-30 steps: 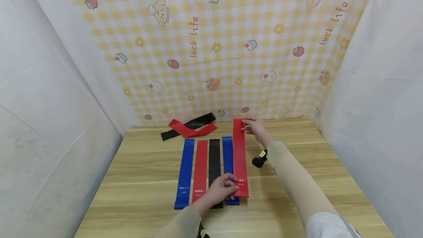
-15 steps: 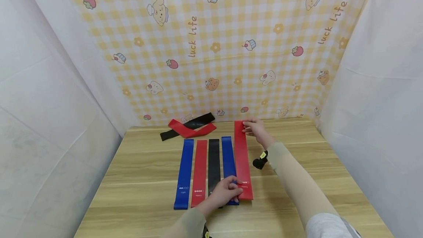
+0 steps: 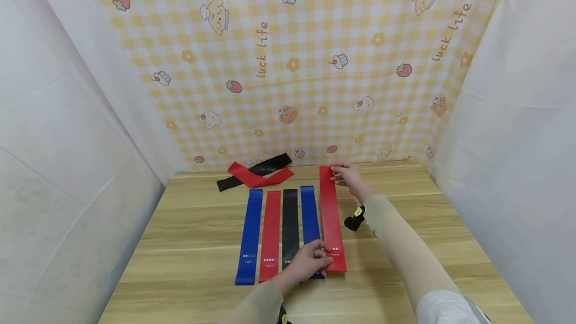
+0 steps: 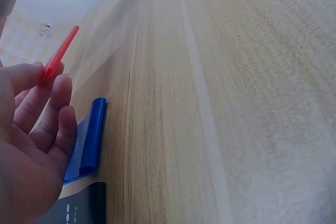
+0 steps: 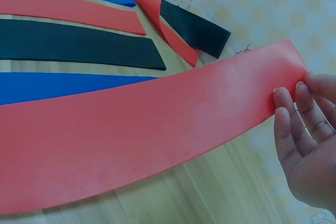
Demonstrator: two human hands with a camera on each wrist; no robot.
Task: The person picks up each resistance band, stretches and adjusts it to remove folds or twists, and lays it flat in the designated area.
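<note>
A red resistance band [image 3: 332, 214] stretches lengthwise between my two hands, at the right end of a row of bands. My right hand [image 3: 350, 178] pinches its far end between thumb and fingers; in the right wrist view that end [image 5: 283, 59] is lifted off the table. At the near end, my left hand [image 3: 308, 260] pinches the band's edge [image 4: 63, 51], raised above the wood in the left wrist view. Just left of it lies a blue band [image 3: 309, 214], its near part partly hidden by my left hand. A black band [image 3: 290, 219] lies beyond that one.
Farther left in the row are another red band [image 3: 271, 224] and a blue band [image 3: 250, 229] marked Light. Behind them, a bent red band [image 3: 254, 180] crosses a black band [image 3: 277, 163] by the patterned cloth [image 3: 315, 84]. White cloth [image 3: 508, 139] hangs at the sides of the wooden table [image 3: 180, 254].
Both hands have shifted the red band slightly right and lower, from overlapping the blue band to lying beside it with a narrow gap. The other bands stay put.
</note>
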